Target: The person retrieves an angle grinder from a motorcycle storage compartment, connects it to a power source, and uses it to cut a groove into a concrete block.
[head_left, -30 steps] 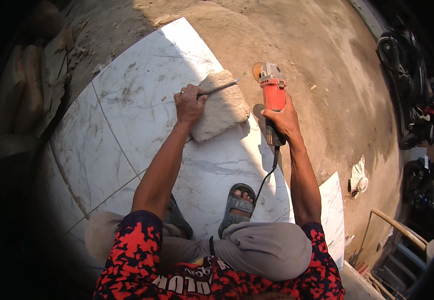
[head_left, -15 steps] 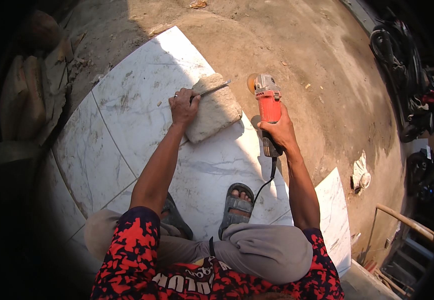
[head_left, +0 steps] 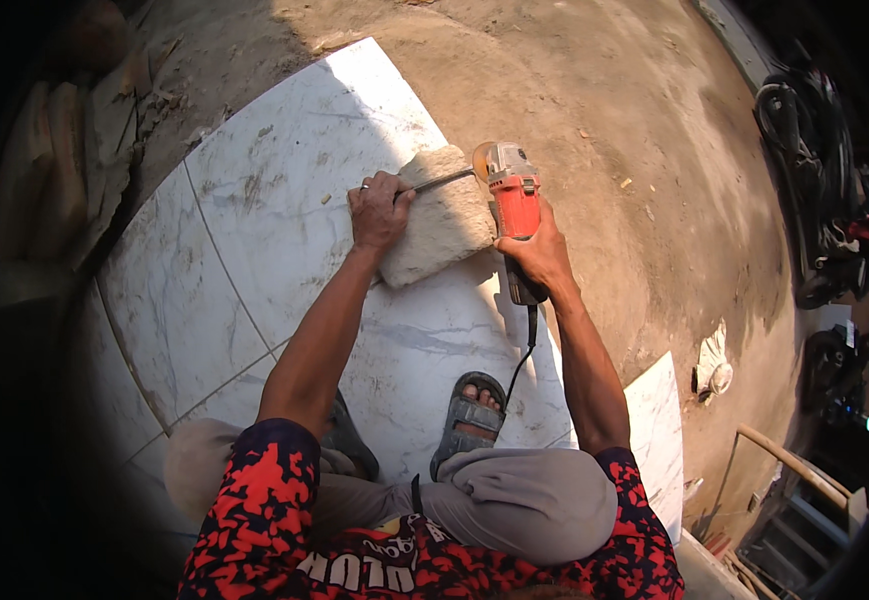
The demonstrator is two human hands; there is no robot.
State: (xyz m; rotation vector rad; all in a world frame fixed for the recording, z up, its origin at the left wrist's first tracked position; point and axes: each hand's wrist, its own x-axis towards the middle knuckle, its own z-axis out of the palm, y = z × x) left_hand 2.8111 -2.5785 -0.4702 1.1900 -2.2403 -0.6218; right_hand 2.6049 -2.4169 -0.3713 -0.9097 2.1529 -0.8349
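My left hand (head_left: pixel 379 210) grips a narrow dark metal bar (head_left: pixel 442 177), like a chisel, laid across a rough, pale stone block (head_left: pixel 434 230). The block sits on white marble-patterned tiles (head_left: pixel 224 220). My right hand (head_left: pixel 539 250) is wrapped round a red and black angle grinder (head_left: pixel 516 205) with a trailing black cord (head_left: pixel 530 335). The grinder's orange disc (head_left: pixel 480 160) is right at the bar's far tip; whether they touch, I cannot tell. The grinder's body overlaps the block's right edge in the view.
My sandalled foot (head_left: pixel 474 410) is on the tiles below the block. Dusty ground (head_left: pixel 604 120) extends right. Dark motorbike-like objects (head_left: pixel 794 170), a crumpled white bag (head_left: pixel 714 360) and a wooden handle (head_left: pixel 794 462) lie along the right. Worn sacks (head_left: pixel 64 180) stand at the far left.
My right hand has moved left with the grinder, bringing the disc up to the metal bar's tip. My left hand keeps its grip on the bar over the block.
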